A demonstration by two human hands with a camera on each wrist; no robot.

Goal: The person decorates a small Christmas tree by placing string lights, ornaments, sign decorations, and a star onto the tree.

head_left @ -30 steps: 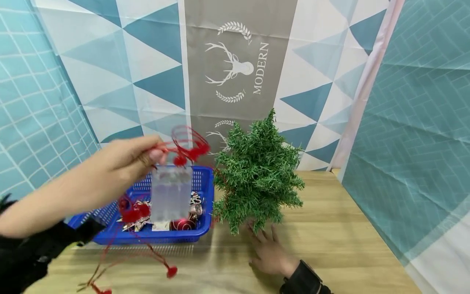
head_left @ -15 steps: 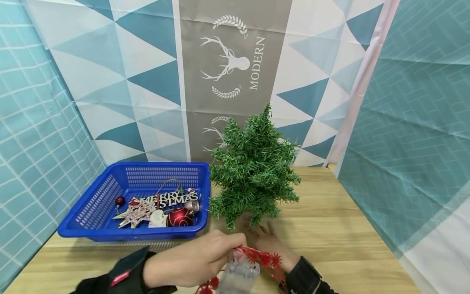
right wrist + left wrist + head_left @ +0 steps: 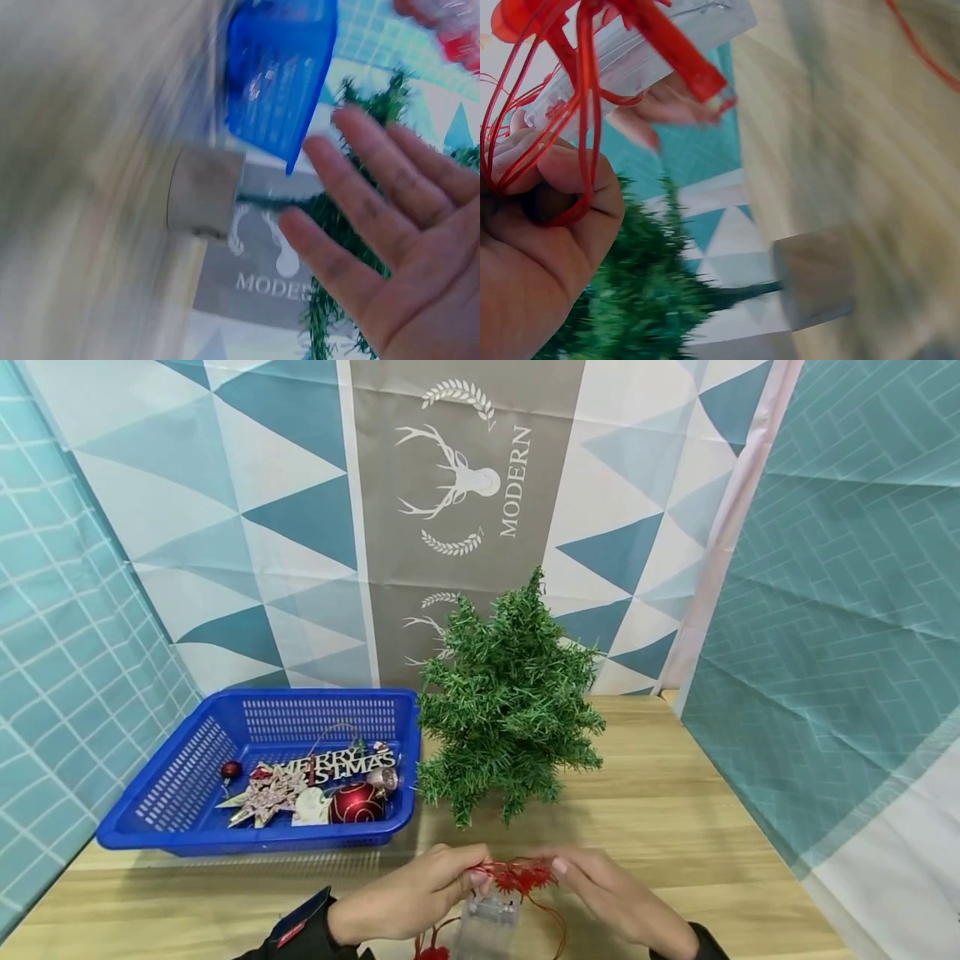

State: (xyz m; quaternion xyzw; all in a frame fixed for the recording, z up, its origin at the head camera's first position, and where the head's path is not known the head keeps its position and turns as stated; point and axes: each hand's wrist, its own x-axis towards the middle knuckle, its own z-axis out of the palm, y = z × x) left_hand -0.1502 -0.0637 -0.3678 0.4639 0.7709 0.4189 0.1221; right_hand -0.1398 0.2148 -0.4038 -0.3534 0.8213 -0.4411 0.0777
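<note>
both hands (image 3: 517, 893) at red light string (image 3: 517, 877), clear box (image 3: 486, 927) hanging lengthwise down

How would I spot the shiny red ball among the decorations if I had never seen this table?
Start at the small green tree on the wooden table, then look to the blue basket beside it. The red ball lies at the basket's front wall, near the tree-side corner. It is the largest round ornament there, glossy red, unlike the flat pale star beside it.

Staged booth: patterned backdrop curtains (image 3: 465, 502), tabletop (image 3: 675, 810).
</note>
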